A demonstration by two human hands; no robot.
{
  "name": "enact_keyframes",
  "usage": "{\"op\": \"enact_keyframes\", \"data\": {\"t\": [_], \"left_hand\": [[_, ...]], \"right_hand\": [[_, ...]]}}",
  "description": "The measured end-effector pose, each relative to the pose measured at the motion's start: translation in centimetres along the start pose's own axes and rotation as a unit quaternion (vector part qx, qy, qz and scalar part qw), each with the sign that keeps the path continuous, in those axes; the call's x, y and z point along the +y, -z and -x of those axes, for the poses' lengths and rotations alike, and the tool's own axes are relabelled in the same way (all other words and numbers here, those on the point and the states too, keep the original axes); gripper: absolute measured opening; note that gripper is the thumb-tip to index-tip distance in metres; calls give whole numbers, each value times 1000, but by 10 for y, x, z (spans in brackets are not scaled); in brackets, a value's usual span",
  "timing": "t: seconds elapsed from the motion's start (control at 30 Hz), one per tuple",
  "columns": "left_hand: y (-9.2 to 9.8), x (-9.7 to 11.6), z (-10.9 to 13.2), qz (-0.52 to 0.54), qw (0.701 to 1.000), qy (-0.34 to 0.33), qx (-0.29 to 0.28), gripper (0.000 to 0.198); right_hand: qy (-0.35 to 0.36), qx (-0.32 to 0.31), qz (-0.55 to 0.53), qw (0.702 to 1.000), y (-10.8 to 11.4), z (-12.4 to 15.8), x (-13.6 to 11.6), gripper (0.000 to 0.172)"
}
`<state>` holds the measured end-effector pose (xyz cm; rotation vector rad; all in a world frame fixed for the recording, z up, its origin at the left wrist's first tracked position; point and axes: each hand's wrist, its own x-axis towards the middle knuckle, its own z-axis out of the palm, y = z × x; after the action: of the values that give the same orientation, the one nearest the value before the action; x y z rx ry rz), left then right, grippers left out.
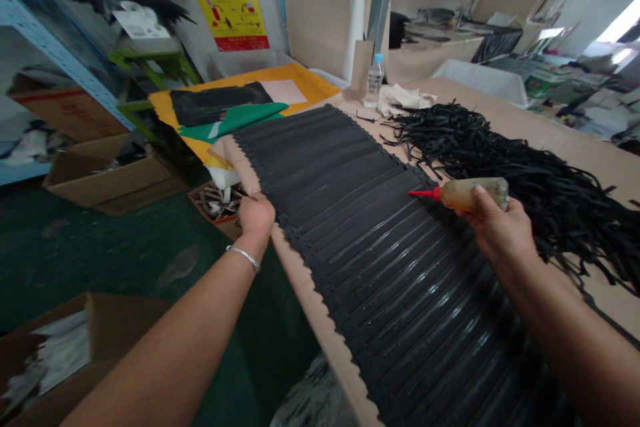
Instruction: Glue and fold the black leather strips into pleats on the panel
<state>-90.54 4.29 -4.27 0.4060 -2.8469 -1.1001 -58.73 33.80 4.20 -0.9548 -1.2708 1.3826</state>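
Observation:
My right hand [500, 223] is closed around a squeeze glue bottle [463, 192], yellowish and see-through with a red pointed nozzle. The bottle lies nearly level, its tip pointing left just over the black strips [350, 193]. These flat strips are laid side by side in a long row across the table. Wet, shiny lines run along the nearer strips, while the farther ones look dull. At the left, my left hand [257, 213] is curled over the table edge [295, 267] beside the strip ends; its fingertips are partly hidden.
A heap of loose black strips [520, 180] lies to the right. Behind stand a water bottle [374, 80] and a crumpled cloth [405, 99]. Yellow sheet material [300, 77] lies at the far end. Cardboard boxes [120, 173] stand on the green floor at left.

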Motion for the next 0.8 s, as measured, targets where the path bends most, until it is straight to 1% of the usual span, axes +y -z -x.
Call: {"op": "enact_keyframes", "data": {"t": [0.2,0.33,0.5,0.73,0.8], "left_hand": [[5,3,5,6,1000,-8,-6,30],[6,4,6,13,1000,-8,-12,30],[4,3,7,22,1000,-3,-14,31],[4,3,9,26,1000,-3,-12,32],[4,3,10,26,1000,-8,-10,32]], "right_hand": [[0,-29,1,1000,-6,30,-3,64],[-9,-62,10,998,-11,53,-9,63],[-24,-78,19,996,-17,84,-14,59],[-33,-87,42,995,-23,119,-4,65],[-23,-88,64,994,-23,128,0,68]]}}
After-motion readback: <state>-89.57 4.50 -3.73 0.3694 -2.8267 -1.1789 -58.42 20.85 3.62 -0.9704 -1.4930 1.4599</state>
